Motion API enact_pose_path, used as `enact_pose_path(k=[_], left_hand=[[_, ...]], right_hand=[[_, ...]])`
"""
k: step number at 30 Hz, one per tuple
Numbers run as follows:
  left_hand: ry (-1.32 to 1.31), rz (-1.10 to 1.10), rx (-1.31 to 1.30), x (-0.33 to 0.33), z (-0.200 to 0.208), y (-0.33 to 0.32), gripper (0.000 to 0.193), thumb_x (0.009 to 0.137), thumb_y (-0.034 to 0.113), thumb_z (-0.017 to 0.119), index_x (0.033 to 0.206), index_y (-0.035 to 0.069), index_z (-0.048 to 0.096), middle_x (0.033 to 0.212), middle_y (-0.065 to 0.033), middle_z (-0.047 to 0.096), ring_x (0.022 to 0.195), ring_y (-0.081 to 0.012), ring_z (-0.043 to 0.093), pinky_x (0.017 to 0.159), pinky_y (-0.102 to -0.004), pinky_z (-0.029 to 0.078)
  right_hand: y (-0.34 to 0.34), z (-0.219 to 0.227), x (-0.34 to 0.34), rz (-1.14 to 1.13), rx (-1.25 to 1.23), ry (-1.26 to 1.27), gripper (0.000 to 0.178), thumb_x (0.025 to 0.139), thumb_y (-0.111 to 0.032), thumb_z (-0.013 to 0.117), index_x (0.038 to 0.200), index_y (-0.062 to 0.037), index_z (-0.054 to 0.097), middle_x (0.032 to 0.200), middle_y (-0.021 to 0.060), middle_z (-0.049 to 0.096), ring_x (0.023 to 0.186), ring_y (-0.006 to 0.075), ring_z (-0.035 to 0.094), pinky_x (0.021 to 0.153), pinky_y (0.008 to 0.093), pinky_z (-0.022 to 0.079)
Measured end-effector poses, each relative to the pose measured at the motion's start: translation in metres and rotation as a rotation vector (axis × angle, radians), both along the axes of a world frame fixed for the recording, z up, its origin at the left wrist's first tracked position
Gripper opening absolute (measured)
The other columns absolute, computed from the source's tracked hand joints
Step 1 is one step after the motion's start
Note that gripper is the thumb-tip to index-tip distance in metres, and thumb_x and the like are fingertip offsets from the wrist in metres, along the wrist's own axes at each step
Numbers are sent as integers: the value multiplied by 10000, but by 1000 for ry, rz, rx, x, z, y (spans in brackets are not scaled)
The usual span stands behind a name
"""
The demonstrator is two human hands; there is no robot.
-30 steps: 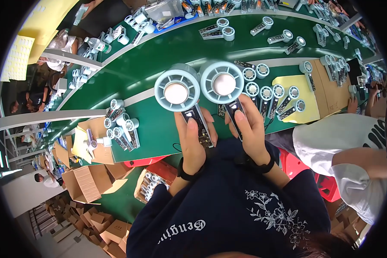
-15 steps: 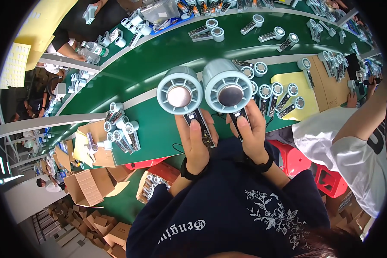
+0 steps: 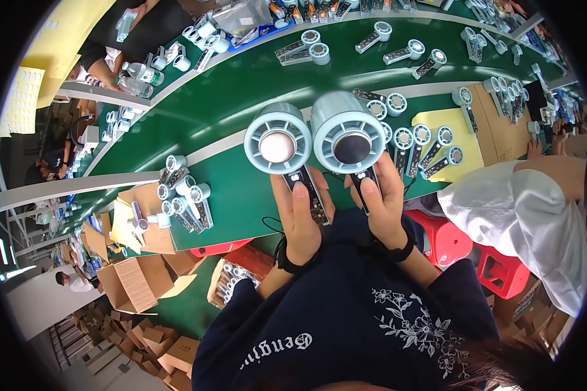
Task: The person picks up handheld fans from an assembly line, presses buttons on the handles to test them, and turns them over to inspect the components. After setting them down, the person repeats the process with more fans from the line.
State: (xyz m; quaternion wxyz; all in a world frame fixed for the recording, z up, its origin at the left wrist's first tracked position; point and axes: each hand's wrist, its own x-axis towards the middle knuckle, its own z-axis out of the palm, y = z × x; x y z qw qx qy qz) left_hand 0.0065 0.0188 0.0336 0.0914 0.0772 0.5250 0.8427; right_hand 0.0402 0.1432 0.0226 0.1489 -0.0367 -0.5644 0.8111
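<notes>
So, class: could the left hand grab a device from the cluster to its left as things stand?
Probably not: the left hand is wrapped around a pale blue device, so it looks full. The cluster itself lies uncovered, seemingly within reach once that hand is freed.

We tag smooth plastic fans (image 3: 285, 156), shiny metal-looking hubs (image 3: 352, 150), glossy worktop (image 3: 241, 91), matt cardboard box (image 3: 134, 280), shiny plastic stool (image 3: 449, 241), matt cloth shirt (image 3: 346, 293).

Green table (image 3: 235, 199), pale-blue round-headed devices (image 3: 200, 192), yellow sheet (image 3: 473, 148), cardboard (image 3: 500, 137)
</notes>
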Motion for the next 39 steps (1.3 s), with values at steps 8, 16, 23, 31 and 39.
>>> enact_pose_path(k=[8, 16, 23, 31, 39], left_hand=[[24, -8, 9, -2, -2, 2, 434, 968, 258, 351, 1304, 10, 233, 890, -100, 494, 483, -86, 463, 391, -188, 367], [-2, 4, -2, -3, -2, 6, 395, 976, 288, 354, 1246, 11, 274, 884, -100, 492, 483, -86, 464, 393, -189, 371], [-11, -33, -25, -7, -7, 3, 453, 969, 320, 327, 1287, 0, 286, 926, -100, 492, 475, -106, 445, 353, -219, 352], [-71, -60, 9, -7, -12, 3, 486, 950, 279, 342, 1332, -11, 265, 991, -110, 493, 517, -106, 459, 353, -222, 347], [-96, -72, 66, -10, -11, -1, 490, 958, 283, 384, 1331, 3, 233, 1015, -141, 468, 553, -123, 494, 408, -226, 394]], right_hand=[[-3, 1, -4, -90, 91, -35, 466, 908, -241, 498, 1265, 39, 388, 887, 89, 566, 552, 39, 413, 458, 175, 299], [0, 1, -6, -62, 85, -51, 437, 912, -209, 485, 1265, 30, 390, 885, 82, 565, 548, 38, 405, 467, 171, 301], [7, 1, -3, 74, -111, -129, 391, 937, -115, 460, 1297, 6, 371, 917, 47, 554, 658, 48, 474, 575, 177, 373], [0, -6, -8, 121, -142, -160, 401, 978, -211, 344, 1318, -1, 326, 864, 58, 531, 570, 81, 438, 517, 212, 362], [2, -4, -8, 146, -110, -135, 410, 972, -212, 345, 1321, 2, 314, 869, 71, 532, 561, 83, 441, 515, 210, 361]])
